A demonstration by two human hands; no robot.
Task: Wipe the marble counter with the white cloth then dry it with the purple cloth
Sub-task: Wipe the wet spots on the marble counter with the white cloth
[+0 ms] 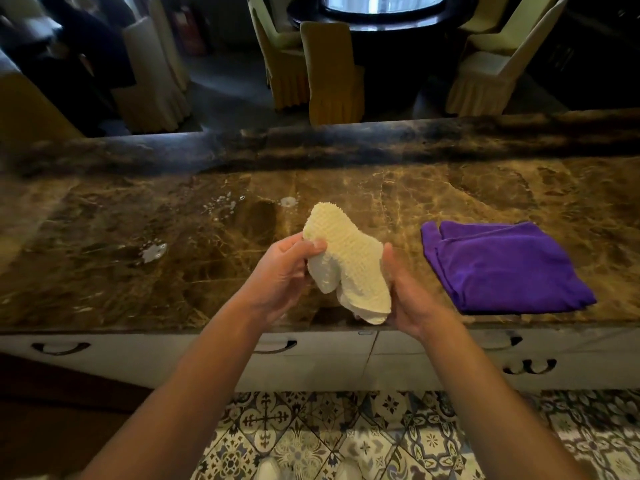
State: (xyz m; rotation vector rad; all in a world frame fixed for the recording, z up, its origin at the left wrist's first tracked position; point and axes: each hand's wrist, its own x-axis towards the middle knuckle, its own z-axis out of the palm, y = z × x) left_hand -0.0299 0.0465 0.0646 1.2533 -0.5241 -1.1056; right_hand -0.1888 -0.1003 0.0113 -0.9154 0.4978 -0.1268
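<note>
A bunched white cloth (349, 265) with a nubby weave is held above the near edge of the brown marble counter (138, 271). My left hand (284, 271) pinches its left side with thumb and fingers. My right hand (408, 292) cups its right side and underside. The purple cloth (502, 268) lies folded on the counter to the right of my hands, untouched. Small white wet patches (154, 252) and droplets (289, 201) dot the marble left of and beyond the white cloth.
A raised dark marble ledge (346, 143) runs along the counter's far side. Covered chairs (332, 74) and a round dark table (381, 12) stand beyond it. White drawers with handles (277, 346) sit under the counter, above a patterned tile floor (346, 438).
</note>
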